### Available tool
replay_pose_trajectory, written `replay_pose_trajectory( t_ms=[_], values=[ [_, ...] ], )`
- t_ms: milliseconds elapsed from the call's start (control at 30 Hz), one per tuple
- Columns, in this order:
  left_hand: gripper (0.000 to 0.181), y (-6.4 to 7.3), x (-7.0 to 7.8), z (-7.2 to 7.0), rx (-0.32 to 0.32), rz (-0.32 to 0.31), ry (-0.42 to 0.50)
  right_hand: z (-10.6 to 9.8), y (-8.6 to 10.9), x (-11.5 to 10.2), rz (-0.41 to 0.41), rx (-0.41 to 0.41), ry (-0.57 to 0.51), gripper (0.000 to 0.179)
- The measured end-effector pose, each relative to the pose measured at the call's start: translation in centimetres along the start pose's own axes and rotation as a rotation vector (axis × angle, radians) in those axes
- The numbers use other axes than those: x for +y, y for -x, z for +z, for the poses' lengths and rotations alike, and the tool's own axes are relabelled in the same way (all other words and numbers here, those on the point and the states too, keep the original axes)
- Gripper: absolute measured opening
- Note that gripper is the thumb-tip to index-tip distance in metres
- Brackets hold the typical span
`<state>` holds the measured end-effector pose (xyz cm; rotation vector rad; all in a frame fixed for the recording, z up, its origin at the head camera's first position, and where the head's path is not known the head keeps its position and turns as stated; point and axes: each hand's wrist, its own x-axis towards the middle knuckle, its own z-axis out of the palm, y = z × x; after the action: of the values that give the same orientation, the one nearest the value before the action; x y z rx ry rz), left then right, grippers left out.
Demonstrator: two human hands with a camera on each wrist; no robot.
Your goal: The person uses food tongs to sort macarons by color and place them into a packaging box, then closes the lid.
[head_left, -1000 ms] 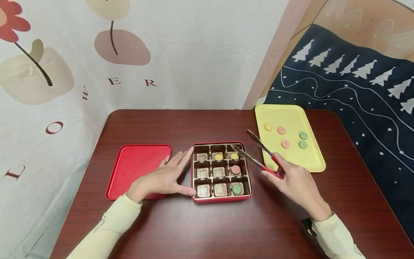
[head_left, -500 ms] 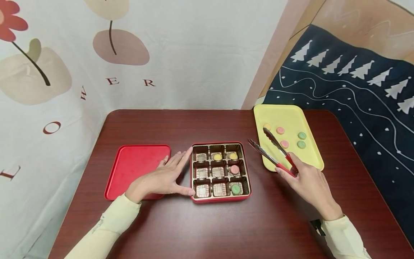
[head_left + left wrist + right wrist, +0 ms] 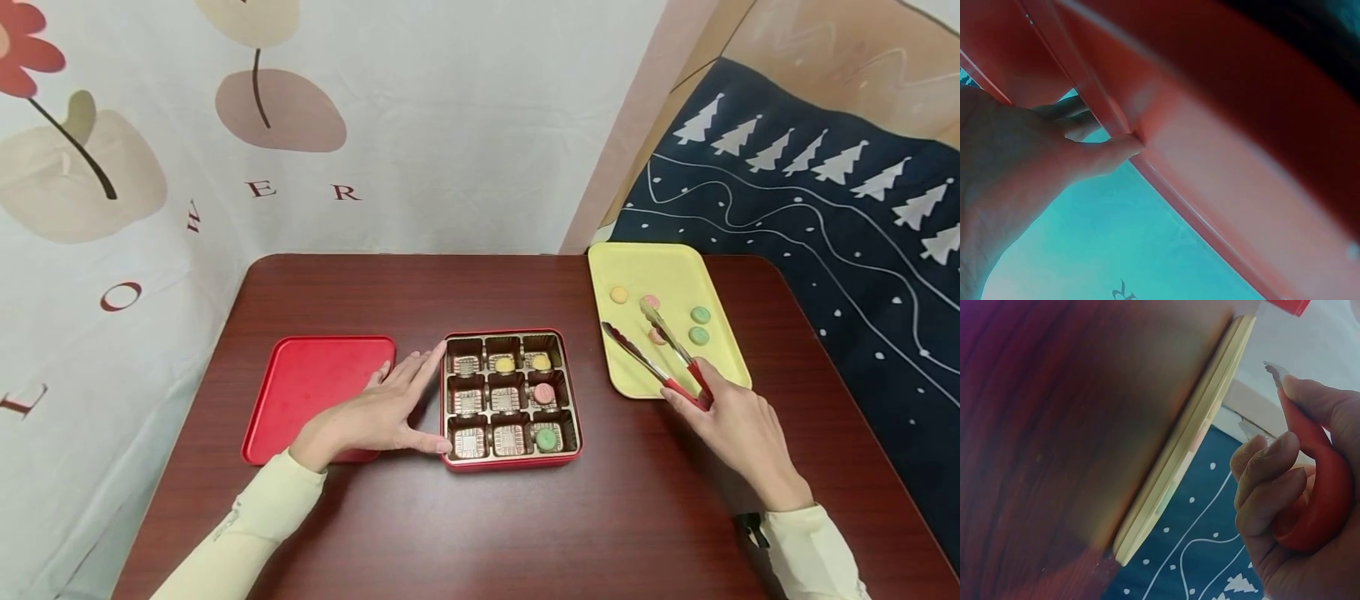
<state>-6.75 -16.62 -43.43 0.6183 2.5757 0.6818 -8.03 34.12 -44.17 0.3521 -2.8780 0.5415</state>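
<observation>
A shallow red tray (image 3: 318,379) lies left of centre on the worktop (image 3: 510,533); the left hand (image 3: 372,414), fingers straight, thumb spread wide, touches the red nine-compartment box (image 3: 513,463) mid-frame, where I see four round sweets (image 3: 543,393). Further right, tongs (image 3: 670,337) gape over the yellow tray (image 3: 652,265), handles gripped by the right hand (image 3: 742,429), fingers curled.

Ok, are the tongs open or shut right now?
Open: the tongs form a V in the head view, their metal tips clearly apart.
</observation>
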Motion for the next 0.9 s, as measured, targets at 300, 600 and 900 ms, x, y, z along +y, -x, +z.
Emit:
replay_pose_trajectory(
  t_ms=[300, 600, 900],
  values=[
    [0.141, 0.0, -0.1, 0.1, 0.011, 0.007, 0.006, 0.3, 0.0, 0.9, 0.02, 0.006, 0.01, 0.043],
    [0.141, 0.1, 0.0, 0.1, 0.018, 0.013, -0.004, 0.2, 0.0, 2.0, 0.071, -0.015, 0.02, 0.046],
    [0.141, -0.1, 0.0, 0.1, 0.012, 0.002, -0.004, 0.0, 0.0, 2.9, 0.108, -0.064, 0.027, 0.042]
  ],
)
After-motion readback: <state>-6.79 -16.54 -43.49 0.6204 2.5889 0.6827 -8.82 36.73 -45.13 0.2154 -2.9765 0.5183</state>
